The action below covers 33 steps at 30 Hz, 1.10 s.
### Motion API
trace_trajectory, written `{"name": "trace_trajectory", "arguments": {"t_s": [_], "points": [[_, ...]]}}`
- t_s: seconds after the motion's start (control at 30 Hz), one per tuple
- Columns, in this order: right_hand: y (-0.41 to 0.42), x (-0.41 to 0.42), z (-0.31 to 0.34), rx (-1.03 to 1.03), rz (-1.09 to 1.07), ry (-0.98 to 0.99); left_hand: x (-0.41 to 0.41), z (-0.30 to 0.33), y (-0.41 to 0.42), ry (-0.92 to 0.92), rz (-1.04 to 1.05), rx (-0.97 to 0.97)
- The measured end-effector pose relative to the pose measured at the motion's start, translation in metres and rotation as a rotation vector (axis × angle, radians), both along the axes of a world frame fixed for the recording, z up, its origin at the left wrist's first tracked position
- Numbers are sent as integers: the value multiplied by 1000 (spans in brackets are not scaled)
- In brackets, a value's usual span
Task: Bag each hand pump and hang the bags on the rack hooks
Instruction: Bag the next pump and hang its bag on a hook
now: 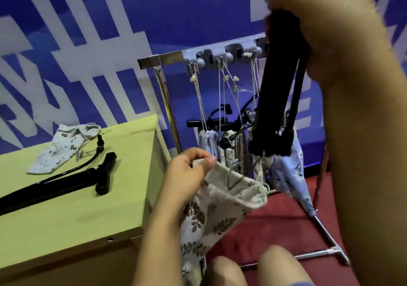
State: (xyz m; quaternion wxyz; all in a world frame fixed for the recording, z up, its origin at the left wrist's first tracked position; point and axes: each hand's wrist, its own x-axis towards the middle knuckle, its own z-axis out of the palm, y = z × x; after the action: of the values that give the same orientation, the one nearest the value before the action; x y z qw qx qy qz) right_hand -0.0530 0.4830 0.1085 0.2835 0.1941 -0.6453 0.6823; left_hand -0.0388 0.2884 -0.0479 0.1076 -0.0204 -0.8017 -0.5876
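My right hand (334, 32) grips a black hand pump (277, 91) near its top and holds it upright, foot end down, above the open mouth of a leaf-print drawstring bag (220, 208). My left hand (189, 171) pinches the rim of that bag and holds it open over my knees. A second black hand pump (55, 184) lies on the yellow-green table (77, 219) beside an empty pale printed bag (63, 149). On the rack's hook bar (220, 54), several bagged pumps (222, 144) hang by their cords.
The metal rack (167, 100) stands on red carpet right of the table, its base bars (326, 250) near my knees (253, 268). A blue and white wall is behind.
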Motion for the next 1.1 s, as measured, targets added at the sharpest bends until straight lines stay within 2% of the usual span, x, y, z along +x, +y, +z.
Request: {"name": "trace_trajectory", "arguments": {"t_s": [0.13,0.2,0.33,0.5,0.63,0.73,0.9,1.0,1.1], "points": [[-4,-9,10,33,26,-89,-5,-6,2,-19,-20,-30],[-9,-7,8,-6,-5,-21,-6,-7,5,-34,-10,-16],[-11,-2,-11,-259,32,164,-5,-3,6,-64,22,242],[-21,2,-62,-283,100,8,-1,10,7,60,4,443],[-41,2,-91,-221,149,-87,5,20,26,132,-85,345],[-51,3,-106,-199,169,-150,4,26,29,164,-50,310],[-40,2,-92,-372,153,-68,-6,18,13,191,70,40],[-38,2,-87,-521,178,23,-4,23,18,201,76,39],[-47,8,-104,-487,160,-31,-3,34,26,198,70,79]]}}
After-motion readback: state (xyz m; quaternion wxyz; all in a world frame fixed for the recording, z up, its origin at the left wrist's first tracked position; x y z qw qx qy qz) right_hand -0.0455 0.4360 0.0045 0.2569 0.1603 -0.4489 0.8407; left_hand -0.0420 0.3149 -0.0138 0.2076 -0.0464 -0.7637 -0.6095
